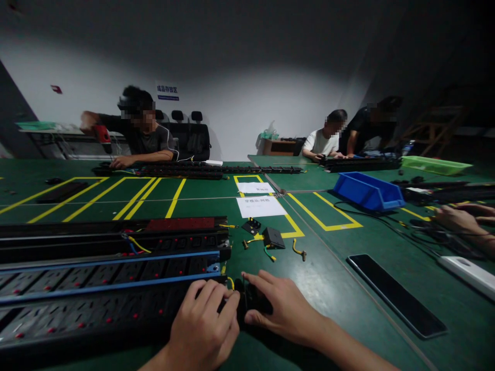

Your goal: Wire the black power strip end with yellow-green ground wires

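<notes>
My left hand [207, 322] is closed at the right end of the nearest black power strip [143, 309], fingers curled over it. Between thumb and index finger of my right hand [280, 306] is a small black end piece [251, 299], held close beside the strip's end. A short yellow wire [231, 282] shows just above my left fingertips. The exact contact between strip and end piece is hidden by my fingers. Behind the nearest strip lies a blue-edged power strip [154, 270] with a row of sockets and red dots.
A black box with wires [274, 238] and a loose yellow wire [299, 250] lie ahead. To the right are a phone [396, 293], a blue bin [367, 191], a white device [467, 275] and a co-worker's hands [460, 219]. Across the table, a person [143, 136] holds a red drill [103, 136].
</notes>
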Motion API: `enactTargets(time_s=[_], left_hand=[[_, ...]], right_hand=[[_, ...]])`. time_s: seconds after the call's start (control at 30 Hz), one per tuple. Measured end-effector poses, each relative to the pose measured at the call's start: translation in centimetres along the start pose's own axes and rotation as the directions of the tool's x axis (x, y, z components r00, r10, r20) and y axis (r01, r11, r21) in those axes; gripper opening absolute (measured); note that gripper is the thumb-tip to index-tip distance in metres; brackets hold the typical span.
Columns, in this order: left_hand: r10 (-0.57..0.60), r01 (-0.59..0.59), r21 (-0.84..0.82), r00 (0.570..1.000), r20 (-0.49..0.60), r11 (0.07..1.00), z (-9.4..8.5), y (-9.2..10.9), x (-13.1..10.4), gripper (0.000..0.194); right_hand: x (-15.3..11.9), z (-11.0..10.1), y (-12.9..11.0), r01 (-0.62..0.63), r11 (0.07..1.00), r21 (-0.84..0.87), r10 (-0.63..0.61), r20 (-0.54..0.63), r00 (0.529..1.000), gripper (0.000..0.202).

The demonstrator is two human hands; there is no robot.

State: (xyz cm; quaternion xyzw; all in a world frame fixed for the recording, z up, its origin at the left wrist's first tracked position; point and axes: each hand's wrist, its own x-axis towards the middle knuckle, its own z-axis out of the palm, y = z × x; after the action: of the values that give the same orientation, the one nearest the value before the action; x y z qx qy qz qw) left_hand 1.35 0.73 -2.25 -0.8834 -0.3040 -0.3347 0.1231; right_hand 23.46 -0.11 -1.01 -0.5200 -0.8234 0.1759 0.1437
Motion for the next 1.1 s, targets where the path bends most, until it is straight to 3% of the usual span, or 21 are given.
enactTargets(time_s=[0.53, 1.0, 1.1], left_hand=[[-0.044, 0.043, -0.017, 0.998, -0.039, 0.999, -0.11, 0.26, 0.06, 0.025], [-0.027, 0.027, 0.0, 0.999, 0.022, 1.0, -0.41, 0.23, 0.14, 0.025], [-0.026, 0.026, 0.002, 0.999, 0.028, 1.0, -0.42, 0.2, 0.11, 0.026]], right_hand=[[0.1, -0.26, -0.49, -0.006, 0.999, 0.036, 0.007, -0.024, 1.0, 0.062], [-0.01, -0.2, -0.32, -0.004, 0.998, 0.064, 0.006, -0.032, 0.999, 0.059], [-0.29, -0.23, -0.01, 0.025, 0.995, 0.1, -0.02, -0.058, 0.998, 0.05]])
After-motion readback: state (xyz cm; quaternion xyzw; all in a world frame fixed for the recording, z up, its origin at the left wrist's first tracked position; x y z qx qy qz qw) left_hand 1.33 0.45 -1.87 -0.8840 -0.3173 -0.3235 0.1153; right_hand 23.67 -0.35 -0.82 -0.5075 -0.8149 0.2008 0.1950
